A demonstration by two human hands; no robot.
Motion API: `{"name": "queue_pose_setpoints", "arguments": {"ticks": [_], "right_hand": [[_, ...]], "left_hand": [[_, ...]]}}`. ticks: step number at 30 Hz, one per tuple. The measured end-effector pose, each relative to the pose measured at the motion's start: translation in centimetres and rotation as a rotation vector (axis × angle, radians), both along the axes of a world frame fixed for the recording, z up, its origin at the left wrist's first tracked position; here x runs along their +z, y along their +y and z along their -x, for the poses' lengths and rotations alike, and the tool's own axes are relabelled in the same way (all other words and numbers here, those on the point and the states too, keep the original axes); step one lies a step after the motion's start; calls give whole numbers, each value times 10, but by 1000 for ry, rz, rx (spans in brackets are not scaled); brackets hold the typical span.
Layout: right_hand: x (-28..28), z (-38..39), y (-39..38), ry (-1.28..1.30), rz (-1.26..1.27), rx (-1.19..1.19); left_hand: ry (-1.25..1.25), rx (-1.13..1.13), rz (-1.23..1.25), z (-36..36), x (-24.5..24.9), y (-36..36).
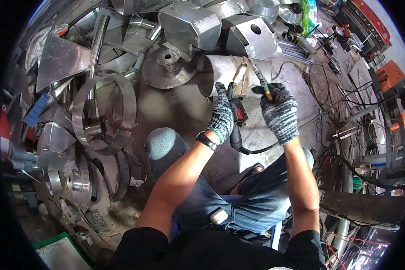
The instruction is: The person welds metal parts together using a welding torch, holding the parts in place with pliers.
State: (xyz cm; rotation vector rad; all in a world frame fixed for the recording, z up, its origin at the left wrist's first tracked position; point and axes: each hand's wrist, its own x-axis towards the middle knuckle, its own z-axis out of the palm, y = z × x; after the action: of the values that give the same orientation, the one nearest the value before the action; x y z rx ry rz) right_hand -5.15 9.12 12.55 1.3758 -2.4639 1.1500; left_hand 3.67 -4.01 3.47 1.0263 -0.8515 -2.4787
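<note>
My left hand (pixel 222 113), in a black-and-white knit glove, is closed around a welding torch (pixel 236 108) with a black and red handle; its fingers are partly hidden behind the handle. The torch's copper-coloured nozzle (pixel 240 72) points away from me, over a sheet-metal cylinder (pixel 220 69) lying on its side. My right hand (pixel 280 110), gloved alike, grips a slim tool (pixel 263 81) with a grey metal tip and a green and yellow body. That tip overlaps the cylinder's right part in this view. A black cable (pixel 256 150) curves from the torch handle under my right wrist.
Behind the cylinder stand a flanged metal cone (pixel 166 67) and box-shaped sheet-metal parts (pixel 191 27). A large metal ring (pixel 78 108) leans among scrap at left. Cables (pixel 360 85) and metal bars (pixel 369 110) clutter the right side. My knees (pixel 163 141) frame the near floor.
</note>
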Motion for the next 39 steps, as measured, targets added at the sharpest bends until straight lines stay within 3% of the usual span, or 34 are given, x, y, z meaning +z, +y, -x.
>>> {"name": "queue_pose_setpoints", "arguments": {"ticks": [2,3,7,9,13,18,23,24,27,31,37,39], "right_hand": [[10,7,9,22,34,42],[26,7,17,229,-34,59],[60,10,41,432,-137,15],[79,8,48,480,-295,38],[95,16,55,596,-318,79],[113,18,54,653,-364,80],[127,18,50,615,-431,107],[130,21,51,612,-437,146],[133,26,53,606,-396,201],[139,27,58,528,-469,136],[134,19,59,704,-387,169],[132,24,59,725,-374,178]], "left_hand": [[22,-1,15,1,0,2],[23,-1,10,1,0,2],[78,-102,-14,-1,-3,1],[63,-94,24,0,-4,2],[128,-112,-3,-5,10,6],[45,-125,76,2,-10,-1],[27,-163,195,-7,9,3],[57,-112,317,-1,-4,3],[-46,-211,270,-1,-2,-1],[-11,-178,229,-2,2,0],[56,-104,355,7,-16,-1],[-26,-302,277,-5,7,-6]]}}
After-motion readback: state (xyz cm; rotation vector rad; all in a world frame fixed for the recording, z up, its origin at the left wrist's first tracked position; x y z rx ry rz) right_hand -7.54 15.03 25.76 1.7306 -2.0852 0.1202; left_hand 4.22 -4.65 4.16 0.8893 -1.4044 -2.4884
